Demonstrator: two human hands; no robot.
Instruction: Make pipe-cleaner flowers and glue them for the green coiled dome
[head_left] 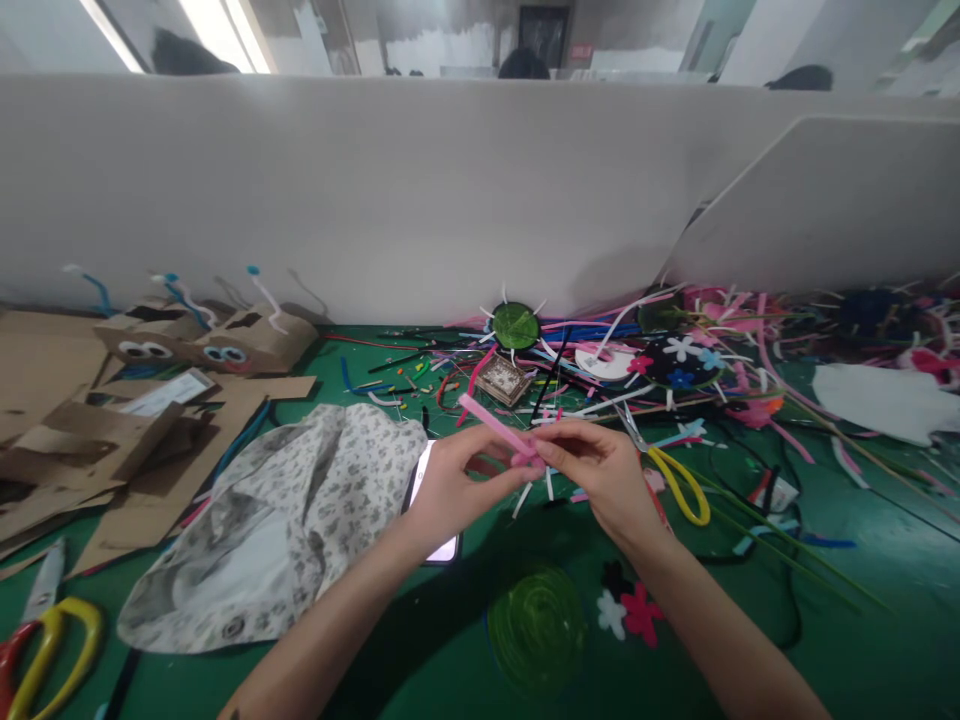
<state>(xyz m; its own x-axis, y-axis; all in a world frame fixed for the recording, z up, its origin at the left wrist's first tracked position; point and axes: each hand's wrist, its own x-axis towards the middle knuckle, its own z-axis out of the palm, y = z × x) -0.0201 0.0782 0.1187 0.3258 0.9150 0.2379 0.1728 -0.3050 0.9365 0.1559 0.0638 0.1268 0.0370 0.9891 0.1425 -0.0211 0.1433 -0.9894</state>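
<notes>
Head view: both hands meet above the green counter (pixel 862 560). The left hand (pixel 450 490) and right hand (pixel 607 475) have their fingers pinched closed on a pink pipe cleaner (pixel 499 432), beside yellow-handled scissors (pixel 679 480).

Your two forearms enter from the near edge, both bare up to where the frame cuts them off; no sleeve, cuff, glove or watch shows. Left hand (pixel 448 487) and right hand (pixel 604 470): no rings or bands visible on the fingers (pixel 501 478). Nails look short and unpainted, though they are too small to be sure. A small dark mark sits on your left forearm at the bottom edge.
</notes>
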